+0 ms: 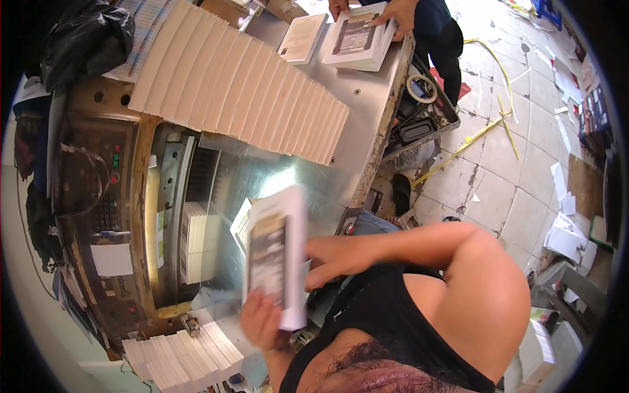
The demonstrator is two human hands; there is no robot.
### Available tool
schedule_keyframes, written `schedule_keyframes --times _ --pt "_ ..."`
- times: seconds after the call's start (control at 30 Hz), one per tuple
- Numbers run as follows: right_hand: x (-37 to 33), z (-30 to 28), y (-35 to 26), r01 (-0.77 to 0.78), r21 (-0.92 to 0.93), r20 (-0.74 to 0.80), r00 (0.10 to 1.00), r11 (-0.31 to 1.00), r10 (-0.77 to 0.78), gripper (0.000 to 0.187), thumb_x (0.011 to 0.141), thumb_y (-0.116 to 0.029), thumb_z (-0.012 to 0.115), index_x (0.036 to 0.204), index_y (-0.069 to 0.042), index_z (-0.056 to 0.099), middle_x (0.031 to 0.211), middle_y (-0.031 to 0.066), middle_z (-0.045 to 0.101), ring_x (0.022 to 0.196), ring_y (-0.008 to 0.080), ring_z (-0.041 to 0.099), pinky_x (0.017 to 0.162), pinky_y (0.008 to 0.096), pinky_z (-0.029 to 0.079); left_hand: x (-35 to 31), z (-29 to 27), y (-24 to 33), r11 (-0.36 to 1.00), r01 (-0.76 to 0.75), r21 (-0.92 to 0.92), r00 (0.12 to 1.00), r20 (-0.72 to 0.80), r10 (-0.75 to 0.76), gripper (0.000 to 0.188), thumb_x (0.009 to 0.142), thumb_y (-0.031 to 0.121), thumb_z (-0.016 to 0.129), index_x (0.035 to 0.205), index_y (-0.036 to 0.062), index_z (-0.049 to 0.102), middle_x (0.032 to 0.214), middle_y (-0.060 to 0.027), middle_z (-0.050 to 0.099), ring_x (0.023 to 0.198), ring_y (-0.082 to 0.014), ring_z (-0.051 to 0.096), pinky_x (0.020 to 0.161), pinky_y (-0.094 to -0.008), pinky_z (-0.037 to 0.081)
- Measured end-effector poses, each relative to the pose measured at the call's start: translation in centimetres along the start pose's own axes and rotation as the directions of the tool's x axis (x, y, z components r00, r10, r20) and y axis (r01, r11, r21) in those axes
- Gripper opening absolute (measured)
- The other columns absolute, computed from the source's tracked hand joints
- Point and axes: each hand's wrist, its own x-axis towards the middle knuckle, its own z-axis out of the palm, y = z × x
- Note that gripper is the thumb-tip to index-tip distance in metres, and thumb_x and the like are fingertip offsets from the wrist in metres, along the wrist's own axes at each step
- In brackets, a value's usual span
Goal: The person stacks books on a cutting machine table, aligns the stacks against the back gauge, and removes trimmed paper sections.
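Note:
A paperback book stack (270,252) with a dark picture on its cover is tilted up in front of my body, slightly smeared by motion. My left hand (262,319) grips its lower end, fingers over the cover. At the stack's right side, my right hand (334,261) has its fingers curled against the white page edges, partly hidden. Just behind it, another book (241,226) lies on the shiny metal table (321,190). More trimmed books (194,242) stand inside the opening of a paper-cutting machine (105,196).
A long row of book blocks (242,82) crosses the table's far side. A co-worker's hands (396,16) hold a book stack (359,36) beside another book (303,39). More books (187,357) stand at lower left. A tool tray (422,124) adjoins the table; paper scraps litter the tiled floor (498,170).

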Motion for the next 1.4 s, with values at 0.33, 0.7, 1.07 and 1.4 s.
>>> schedule_keyframes --times 0.33,0.7,1.07,1.4 --pt "-15.9 -4.7 -6.4 0.065 -0.318 -0.932 0.164 0.946 -0.324 0.047 0.079 -0.009 0.071 0.123 0.001 0.056 0.106 0.0061 0.064 0.093 0.0158 0.061 0.086 0.0322 0.05 6.7 10.7 1.9 0.937 -0.061 -0.344 0.968 0.209 0.139 0.046 0.075 0.023 0.085 0.117 0.0158 0.067 0.125 -0.0082 0.066 0.12 -0.0298 0.061 0.107 -0.0521 0.041" --pt "-13.6 -15.2 -19.1 0.112 -0.807 -0.576 0.069 0.58 -0.815 0.04 0.085 -0.015 0.071 0.118 0.004 0.059 0.105 0.0111 0.068 0.088 0.0175 0.067 0.07 0.0309 0.057 -3.1 3.4 -4.3 0.913 0.404 0.048 0.892 0.202 -0.405 0.048 0.077 0.006 0.078 0.122 0.0005 0.062 0.126 -0.0194 0.064 0.117 -0.0377 0.06 0.101 -0.0431 0.047" --pt "-9.9 -31.6 -14.8 -0.471 -0.45 -0.863 0.011 0.759 -0.504 0.064 0.079 -0.041 0.08 0.121 0.002 0.056 0.091 0.0126 0.066 0.077 0.02 0.069 0.058 0.0323 0.055 -8.3 -0.5 -5.2 0.637 0.725 0.26 0.669 -0.045 -0.742 0.049 0.083 0.011 0.072 0.129 0.0006 0.059 0.139 -0.0185 0.056 0.13 -0.0368 0.051 0.109 -0.0462 0.038" --pt "-8.7 -15.5 -8.0 -0.324 -0.79 -0.558 0.025 0.521 -0.829 0.03 0.093 -0.009 0.066 0.12 0.002 0.063 0.089 0.0046 0.064 0.06 0.0041 0.047 0.05 0.017 0.036 -15.1 4.6 -6.0 -0.185 0.694 -0.696 0.044 0.297 -0.954 0.065 0.102 0.031 0.053 0.153 -0.0009 0.03 0.156 -0.0207 0.034 0.143 -0.0303 0.037 0.115 -0.0386 0.033"
